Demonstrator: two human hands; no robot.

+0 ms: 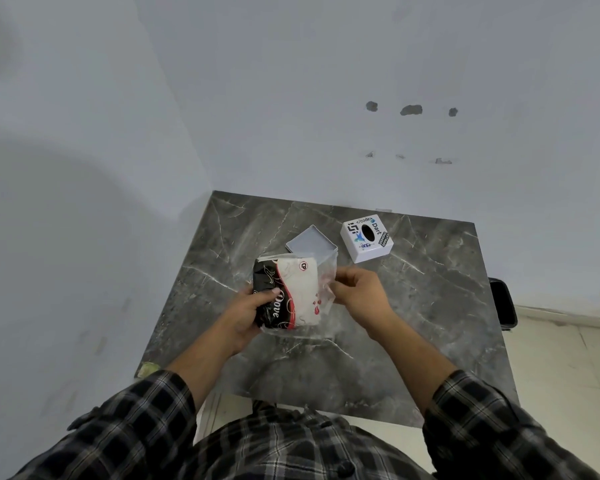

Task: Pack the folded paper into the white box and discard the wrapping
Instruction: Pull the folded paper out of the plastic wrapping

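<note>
A pack of folded paper (300,292) in a clear plastic wrapping printed black, white and red hangs above the middle of the table. My left hand (253,306) grips the pack's black left side. At the right, my right hand (355,289) pinches the loose clear edge of the wrapping (326,271). Behind the pack, a shallow white box part (310,244) lies open side up on the table. A white box part with stickers and an oval hole on top (367,240) stands to its right.
The dark grey marble table (413,323) fills a corner between pale walls at the left and back. A black object (503,303) stands on the floor past the table's right edge. A small greenish scrap (148,368) lies at the near left corner.
</note>
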